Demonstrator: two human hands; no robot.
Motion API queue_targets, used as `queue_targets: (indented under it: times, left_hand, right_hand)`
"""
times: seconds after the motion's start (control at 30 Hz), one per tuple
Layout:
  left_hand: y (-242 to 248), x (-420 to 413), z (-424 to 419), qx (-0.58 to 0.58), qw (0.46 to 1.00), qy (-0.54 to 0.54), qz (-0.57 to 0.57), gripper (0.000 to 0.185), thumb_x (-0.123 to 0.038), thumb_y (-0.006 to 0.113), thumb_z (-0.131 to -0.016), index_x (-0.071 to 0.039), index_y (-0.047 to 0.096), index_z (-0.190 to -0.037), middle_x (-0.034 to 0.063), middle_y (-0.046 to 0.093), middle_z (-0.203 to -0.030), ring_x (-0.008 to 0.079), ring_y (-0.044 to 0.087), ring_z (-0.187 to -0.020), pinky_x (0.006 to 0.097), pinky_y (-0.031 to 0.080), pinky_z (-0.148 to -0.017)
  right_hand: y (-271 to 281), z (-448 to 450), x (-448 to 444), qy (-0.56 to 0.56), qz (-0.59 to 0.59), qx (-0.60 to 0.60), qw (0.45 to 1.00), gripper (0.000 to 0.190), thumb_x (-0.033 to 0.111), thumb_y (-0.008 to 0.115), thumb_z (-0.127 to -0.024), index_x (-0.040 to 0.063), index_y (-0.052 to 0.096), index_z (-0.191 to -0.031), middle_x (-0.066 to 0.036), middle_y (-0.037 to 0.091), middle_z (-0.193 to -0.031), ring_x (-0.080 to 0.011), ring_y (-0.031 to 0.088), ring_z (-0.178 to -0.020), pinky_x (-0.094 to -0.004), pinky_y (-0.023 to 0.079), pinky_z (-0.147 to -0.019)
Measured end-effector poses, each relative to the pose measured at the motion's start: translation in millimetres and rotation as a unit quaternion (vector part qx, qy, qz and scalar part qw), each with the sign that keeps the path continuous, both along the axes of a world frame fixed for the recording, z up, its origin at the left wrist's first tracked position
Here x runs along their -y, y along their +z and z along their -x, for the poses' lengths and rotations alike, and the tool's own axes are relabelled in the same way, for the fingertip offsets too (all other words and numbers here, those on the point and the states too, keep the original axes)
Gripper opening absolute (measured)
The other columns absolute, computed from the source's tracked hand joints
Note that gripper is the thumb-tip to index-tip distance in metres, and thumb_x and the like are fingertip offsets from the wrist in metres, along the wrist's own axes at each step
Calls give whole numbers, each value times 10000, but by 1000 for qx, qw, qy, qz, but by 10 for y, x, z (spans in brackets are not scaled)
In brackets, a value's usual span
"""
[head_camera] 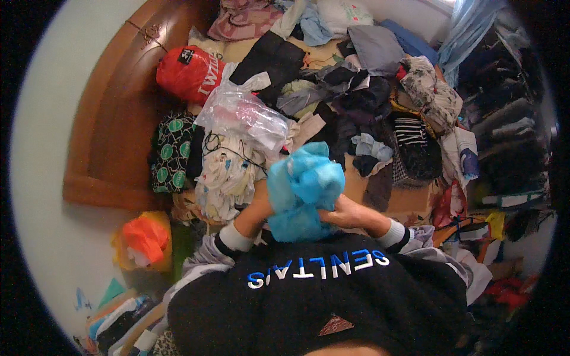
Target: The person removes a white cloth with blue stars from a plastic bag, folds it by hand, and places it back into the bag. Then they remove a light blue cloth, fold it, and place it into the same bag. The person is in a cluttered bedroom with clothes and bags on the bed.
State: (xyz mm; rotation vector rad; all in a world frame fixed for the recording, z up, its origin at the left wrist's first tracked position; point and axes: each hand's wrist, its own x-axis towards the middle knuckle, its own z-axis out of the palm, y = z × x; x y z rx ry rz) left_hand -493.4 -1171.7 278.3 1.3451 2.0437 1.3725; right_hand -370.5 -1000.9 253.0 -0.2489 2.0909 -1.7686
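Note:
A bunched light-blue cloth [307,178], soft and partly sheer, is held up in front of my chest. From the right, my right hand [347,213] grips its lower edge, with the thumb side against the fabric. On the other side my left hand [266,204] goes in behind the bundle, and its fingers are hidden by the folds. Just beyond the cloth lie a clear plastic bag [249,115] with something pinkish inside and a cream patterned garment [225,178]. A thin dark cord [234,153] runs across that garment towards the blue cloth.
Heaped clothes cover a bed with a wooden headboard [116,115]. A red drawstring bag [187,73] and a black bag with green circles [169,153] lie at left. A dark basket [416,155] stands right. An orange plastic bag [144,238] sits in a bin lower left.

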Motion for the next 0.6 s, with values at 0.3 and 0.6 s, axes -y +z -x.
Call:
queue_targets:
  times: [0.3, 0.6]
  left_hand:
    - [-170, 71, -251, 225, 961, -140, -81, 411, -162, 692, -802, -71, 552, -1177, 105, 553, -1205, 241, 516, -1145, 366, 401, -990]
    - [-484, 173, -326, 282, 947, -151, -13, 570, -184, 703, -807, -57, 483, -1317, 107, 546, -1279, 230, 523, -1179, 352, 421, -996]
  right_hand:
    - [6, 566, -607, -7, -66, -272, 960, 370, 335, 501, -958, -3, 628, -1043, -101, 656, -1007, -177, 619, -934, -309, 499, -817]
    - [-35, 466, -701, 26, 60, 151, 986, 373, 322, 545, -954, -18, 656, -1058, -36, 664, -913, -112, 598, -831, -281, 506, -729]
